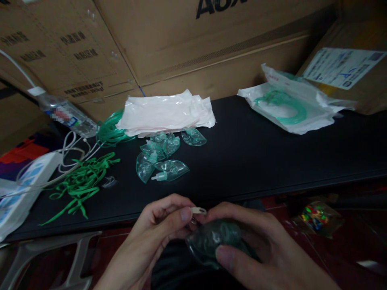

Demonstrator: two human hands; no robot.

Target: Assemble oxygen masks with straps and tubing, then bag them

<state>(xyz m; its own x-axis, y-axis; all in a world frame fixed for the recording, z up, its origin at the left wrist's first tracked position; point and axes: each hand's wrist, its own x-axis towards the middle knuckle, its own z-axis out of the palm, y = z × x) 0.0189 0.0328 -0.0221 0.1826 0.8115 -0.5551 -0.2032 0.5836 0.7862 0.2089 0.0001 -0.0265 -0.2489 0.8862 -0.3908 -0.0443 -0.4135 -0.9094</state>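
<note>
My left hand [159,229] is closed in a pinch on a small pale flat piece with a dark slot [198,210]; its exact kind is unclear. A clear green oxygen mask [211,237] is gripped in my right hand [266,241], its thumb across the near side and the fingers behind. The pale piece is close to the mask's upper edge and my right fingertips. Beyond my hands, several more oxygen masks [173,169] lie grouped on the black table [242,165]. Green elastic straps [81,181] are heaped to their left.
White packets [163,112] and coiled green tubing [111,129] lie at the back. An opened packet [290,106] with tubing is at right. A power strip [27,189], cables and a tilted plastic bottle [66,112] occupy the left. Cardboard boxes [169,44] stand behind.
</note>
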